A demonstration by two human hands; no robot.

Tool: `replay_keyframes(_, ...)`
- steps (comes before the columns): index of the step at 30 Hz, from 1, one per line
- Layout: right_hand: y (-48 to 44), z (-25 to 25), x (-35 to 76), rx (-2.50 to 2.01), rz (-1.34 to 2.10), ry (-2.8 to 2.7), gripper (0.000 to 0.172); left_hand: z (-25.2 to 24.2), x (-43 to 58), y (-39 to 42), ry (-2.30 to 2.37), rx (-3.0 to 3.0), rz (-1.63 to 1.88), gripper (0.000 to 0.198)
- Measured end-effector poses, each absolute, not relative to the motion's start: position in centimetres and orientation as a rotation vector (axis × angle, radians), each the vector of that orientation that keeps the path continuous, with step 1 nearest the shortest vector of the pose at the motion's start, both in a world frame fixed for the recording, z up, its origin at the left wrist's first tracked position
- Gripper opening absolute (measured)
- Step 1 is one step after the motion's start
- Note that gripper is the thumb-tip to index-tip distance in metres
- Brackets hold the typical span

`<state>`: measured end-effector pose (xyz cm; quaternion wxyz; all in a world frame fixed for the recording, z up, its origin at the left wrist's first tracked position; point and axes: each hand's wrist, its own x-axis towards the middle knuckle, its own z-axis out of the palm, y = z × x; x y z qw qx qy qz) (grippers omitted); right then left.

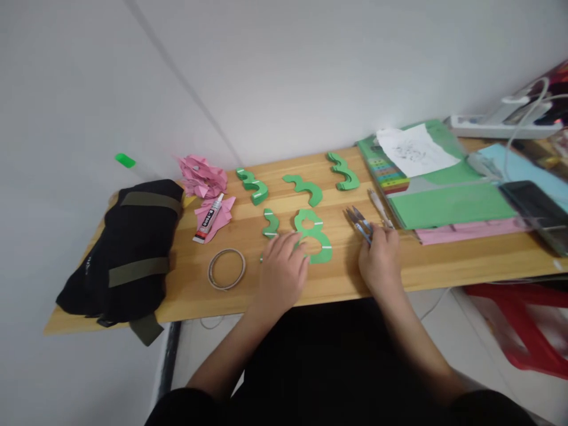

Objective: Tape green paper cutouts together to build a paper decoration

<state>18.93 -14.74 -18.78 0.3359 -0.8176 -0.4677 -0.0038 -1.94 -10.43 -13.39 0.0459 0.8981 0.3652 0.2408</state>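
My left hand lies on the wooden table, its fingers apart and resting on the near left edge of a joined green paper shape with white strips. My right hand sits to the right with its fingers curled over the handles of small blue-grey scissors, whose blades point away to the left. A small green curved piece lies just beyond my left hand. More green curved pieces are stacked farther back.
A tape roll and a glue tube on pink paper lie to the left, next to crumpled pink paper and a black bag. Coloured paper sheets in a clear folder, a pen, a phone and a power strip fill the right.
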Motion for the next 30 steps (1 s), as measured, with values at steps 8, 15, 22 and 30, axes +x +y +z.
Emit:
replay_keyframes(8, -14.2, -15.3, 18.9, -2.333, -0.007, -1.419, 0.038, -12.7, 0.9, -6.7, 0.898, 2.852, 0.252, 0.033)
replay_keyframes(15, -8.5, -13.3, 20.0, -1.737, 0.580, -1.992, 0.016, -13.4, 0.4, -4.8, 0.741, 2.764, 0.117, 0.054)
replay_keyframes(22, -5.4, -13.5, 20.9, -1.616, 0.856, -2.166, 0.011, -14.5, 0.0, -4.6, 0.750, 2.688, 0.144, 0.054)
replay_keyframes(30, -5.4, -14.2, 22.0, -1.383, 0.802, -2.230, 0.007, -14.6, 0.2, -4.8, 0.776, 2.624, 0.207, 0.053)
